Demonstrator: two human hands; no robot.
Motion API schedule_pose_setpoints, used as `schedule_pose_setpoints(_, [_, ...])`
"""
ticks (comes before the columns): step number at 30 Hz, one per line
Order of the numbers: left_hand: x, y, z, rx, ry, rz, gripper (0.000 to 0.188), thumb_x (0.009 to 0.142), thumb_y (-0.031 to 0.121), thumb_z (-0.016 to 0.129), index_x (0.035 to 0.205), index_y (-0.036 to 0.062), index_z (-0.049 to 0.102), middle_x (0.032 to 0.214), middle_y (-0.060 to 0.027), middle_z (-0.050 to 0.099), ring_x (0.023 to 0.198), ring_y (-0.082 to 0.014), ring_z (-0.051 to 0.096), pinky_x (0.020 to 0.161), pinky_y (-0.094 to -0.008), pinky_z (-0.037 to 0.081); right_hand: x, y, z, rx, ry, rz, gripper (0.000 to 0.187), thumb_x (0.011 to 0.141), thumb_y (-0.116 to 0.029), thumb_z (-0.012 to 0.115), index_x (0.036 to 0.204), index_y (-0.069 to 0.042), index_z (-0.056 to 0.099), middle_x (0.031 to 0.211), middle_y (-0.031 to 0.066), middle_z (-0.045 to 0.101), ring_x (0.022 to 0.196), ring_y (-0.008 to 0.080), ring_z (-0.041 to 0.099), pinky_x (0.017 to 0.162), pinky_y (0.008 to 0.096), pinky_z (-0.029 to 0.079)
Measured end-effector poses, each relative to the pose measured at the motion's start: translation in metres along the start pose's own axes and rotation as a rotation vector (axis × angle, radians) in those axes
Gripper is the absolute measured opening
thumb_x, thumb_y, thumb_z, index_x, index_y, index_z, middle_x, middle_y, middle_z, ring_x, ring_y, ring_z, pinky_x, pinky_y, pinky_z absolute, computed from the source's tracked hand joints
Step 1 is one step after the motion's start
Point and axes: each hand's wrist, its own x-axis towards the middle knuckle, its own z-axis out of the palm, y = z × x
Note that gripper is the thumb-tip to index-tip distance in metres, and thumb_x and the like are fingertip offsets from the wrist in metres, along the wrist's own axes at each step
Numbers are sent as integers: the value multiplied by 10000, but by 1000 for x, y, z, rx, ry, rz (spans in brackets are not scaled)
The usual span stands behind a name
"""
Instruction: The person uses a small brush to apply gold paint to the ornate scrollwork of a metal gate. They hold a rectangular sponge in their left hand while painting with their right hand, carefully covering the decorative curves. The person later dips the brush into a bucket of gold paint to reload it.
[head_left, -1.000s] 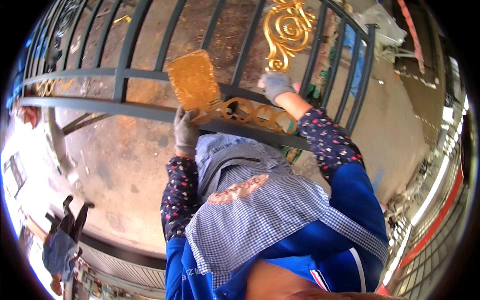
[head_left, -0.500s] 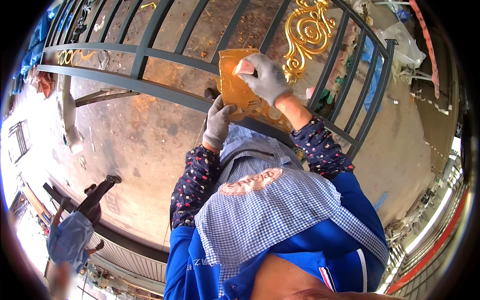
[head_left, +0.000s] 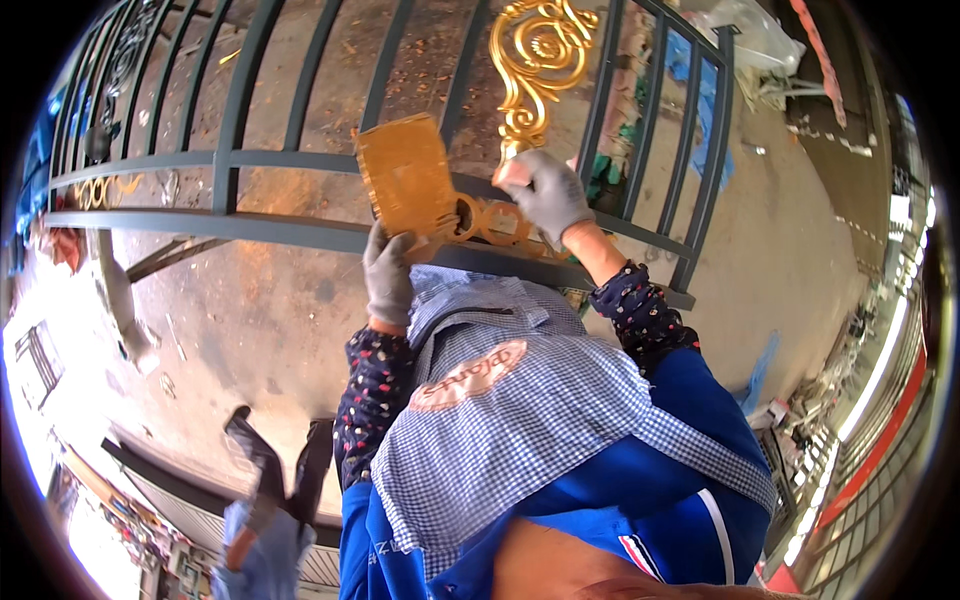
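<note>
My left hand [head_left: 388,275], in a grey glove, grips the lower edge of a piece of cardboard [head_left: 405,172] coated with gold paint. The card is held over the dark grey metal railing [head_left: 310,235]. Between the fingers of my gloved right hand [head_left: 553,195] is a small pinkish sponge [head_left: 511,175]. The sponge is at the lower end of a gold scroll ornament [head_left: 545,60] set between the railing's bars; whether it touches is hard to tell. Gold rings [head_left: 508,226] fill the gap between the two lower rails, partly behind the card.
A co-worker [head_left: 265,530] in light blue is at the lower left. A pale support [head_left: 118,290] stands under the railing's left part. Blue sheeting [head_left: 708,110] and a clear plastic bag [head_left: 765,40] lie beyond its right end.
My right hand has moved off the cardboard to the ornament's lower end with the sponge. The card has shifted left and tilted. The view has shifted, and the co-worker has walked closer.
</note>
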Motion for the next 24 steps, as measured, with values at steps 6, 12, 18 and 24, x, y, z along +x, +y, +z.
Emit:
schedule_pose_setpoints(6, [-16, 0, -22, -4, 74, -24, 432, 863, -5, 548, 1294, -35, 533, 1202, -114, 613, 1107, -216, 602, 964, -329, 491, -8, 91, 1, -113, 176, 224, 310, 799, -229, 760, 1027, -61, 634, 997, 172, 658, 910, 361, 658, 801, 416, 522])
schedule_pose_setpoints(12, [-29, 12, -25, 76, 114, -6, 426, 873, 4, 539, 1296, -37, 530, 1229, -127, 601, 1119, -224, 600, 978, -334, 487, -26, 109, 27, -216, 107, 292, 266, 803, -183, 721, 1035, -83, 636, 1037, 153, 660, 938, 381, 645, 819, 431, 528])
schedule_pose_setpoints(18, [-18, 14, -21, 124, 110, -48, 436, 880, 27, 547, 1314, -22, 525, 1252, -117, 594, 1137, -223, 592, 981, -333, 476, 8, 105, 6, -83, 237, 261, 264, 835, -275, 712, 1029, -107, 650, 995, 150, 677, 915, 359, 666, 787, 445, 532])
schedule_pose_setpoints(24, [-12, 22, 10, 148, 72, -65, 455, 872, 51, 567, 1322, -5, 523, 1277, -125, 579, 1173, -234, 570, 994, -341, 465, -11, 149, 32, -199, 177, 409, 350, 824, -290, 721, 1092, -82, 635, 959, 183, 686, 910, 385, 656, 770, 435, 522])
